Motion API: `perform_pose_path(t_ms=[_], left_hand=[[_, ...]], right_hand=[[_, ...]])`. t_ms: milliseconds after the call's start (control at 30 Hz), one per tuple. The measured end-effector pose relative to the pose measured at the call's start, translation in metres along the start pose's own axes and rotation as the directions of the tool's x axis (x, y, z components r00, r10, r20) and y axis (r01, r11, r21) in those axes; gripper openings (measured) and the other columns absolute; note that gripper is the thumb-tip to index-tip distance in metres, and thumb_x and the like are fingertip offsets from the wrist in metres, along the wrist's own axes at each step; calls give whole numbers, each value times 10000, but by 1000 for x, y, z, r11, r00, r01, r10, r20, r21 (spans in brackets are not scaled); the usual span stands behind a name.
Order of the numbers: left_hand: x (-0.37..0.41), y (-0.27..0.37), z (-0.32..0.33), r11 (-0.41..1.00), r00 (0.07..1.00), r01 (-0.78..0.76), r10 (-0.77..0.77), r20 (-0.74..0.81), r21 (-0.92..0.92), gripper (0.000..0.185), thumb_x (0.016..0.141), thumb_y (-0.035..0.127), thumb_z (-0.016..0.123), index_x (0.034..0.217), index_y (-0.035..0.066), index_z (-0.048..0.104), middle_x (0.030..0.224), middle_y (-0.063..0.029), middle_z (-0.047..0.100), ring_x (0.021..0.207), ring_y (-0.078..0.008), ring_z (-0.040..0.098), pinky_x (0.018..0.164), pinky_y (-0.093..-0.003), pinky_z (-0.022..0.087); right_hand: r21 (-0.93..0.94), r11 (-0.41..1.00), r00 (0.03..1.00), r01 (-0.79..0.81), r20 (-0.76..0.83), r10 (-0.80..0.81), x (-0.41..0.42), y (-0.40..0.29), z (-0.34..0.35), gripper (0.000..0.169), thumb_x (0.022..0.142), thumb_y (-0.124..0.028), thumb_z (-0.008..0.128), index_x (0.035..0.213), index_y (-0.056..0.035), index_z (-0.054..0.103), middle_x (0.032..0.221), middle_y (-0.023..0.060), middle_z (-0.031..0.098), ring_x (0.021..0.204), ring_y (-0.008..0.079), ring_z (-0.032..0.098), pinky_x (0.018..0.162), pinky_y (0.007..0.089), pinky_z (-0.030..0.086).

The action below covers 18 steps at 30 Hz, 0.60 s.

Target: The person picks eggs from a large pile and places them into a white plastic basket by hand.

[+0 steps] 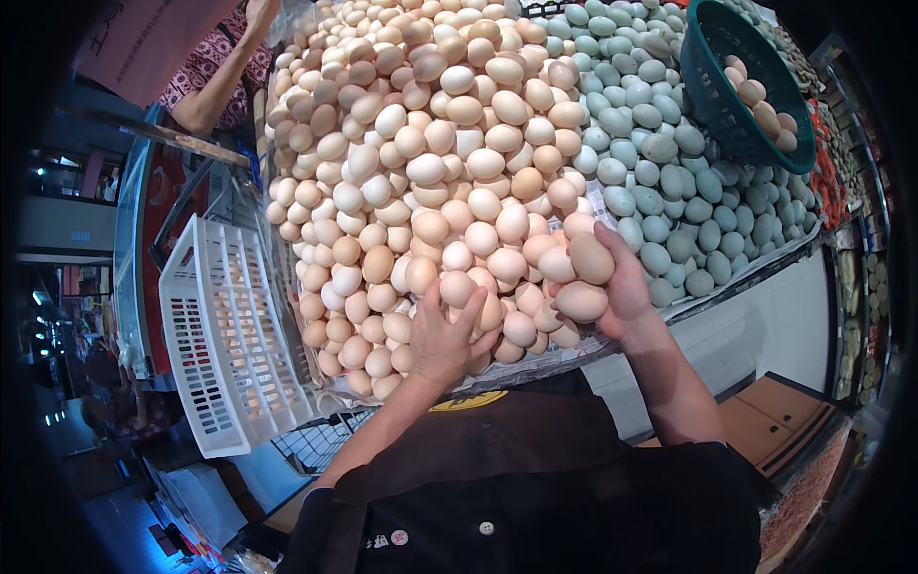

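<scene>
A broad heap of brown eggs [426, 169] lies in front of me. My left hand [446, 343] is at the heap's near edge, its thumb and fingers around a brown egg [457, 288]. More eggs lie against that palm and are partly covered by it. To the right, my right hand [627, 290] cups a few eggs, among them a darker brown egg [592, 259] and a pinkish egg [581, 301] below it. Its fingers are mostly hidden behind these eggs. Pale blue-green eggs [673, 183] are piled just beyond that hand.
A green plastic basket [802, 154] with several brown eggs tilts over the blue-green pile. At left stands a white slatted plastic crate [208, 344] with eggs showing through. Another person's arm [228, 75] is at the upper left. Cardboard boxes [771, 412] sit low at right.
</scene>
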<state>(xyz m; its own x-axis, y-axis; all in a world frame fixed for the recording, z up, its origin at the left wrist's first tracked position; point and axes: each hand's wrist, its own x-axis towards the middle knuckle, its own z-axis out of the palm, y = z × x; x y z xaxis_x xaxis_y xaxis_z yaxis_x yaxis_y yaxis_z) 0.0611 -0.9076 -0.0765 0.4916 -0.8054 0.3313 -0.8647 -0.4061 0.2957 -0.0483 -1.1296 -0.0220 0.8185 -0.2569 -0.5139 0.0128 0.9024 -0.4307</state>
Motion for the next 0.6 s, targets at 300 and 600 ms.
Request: perform_pose_path(t_ms=[300, 600], left_hand=[[5, 10, -8, 1000, 999, -20, 20, 48, -11, 624, 655, 271, 783, 1246, 251, 586, 1340, -245, 362, 1202, -408, 411, 883, -498, 416], [1, 7, -7, 999, 998, -37, 38, 43, -29, 604, 654, 230, 816, 1219, 251, 604, 1360, -222, 342, 1181, -401, 436, 918, -479, 429]], right_hand=[[-966, 148, 923, 213, 149, -354, 10, 33, -11, 408, 858, -390, 627, 1085, -58, 559, 1118, 193, 500, 871, 310, 606, 725, 385, 534], [-783, -613, 788, 103, 441, -430, 7, 63, -7, 443, 742, -398, 739, 1025, -97, 579, 1230, 245, 425, 898, 367, 569, 738, 431, 502]])
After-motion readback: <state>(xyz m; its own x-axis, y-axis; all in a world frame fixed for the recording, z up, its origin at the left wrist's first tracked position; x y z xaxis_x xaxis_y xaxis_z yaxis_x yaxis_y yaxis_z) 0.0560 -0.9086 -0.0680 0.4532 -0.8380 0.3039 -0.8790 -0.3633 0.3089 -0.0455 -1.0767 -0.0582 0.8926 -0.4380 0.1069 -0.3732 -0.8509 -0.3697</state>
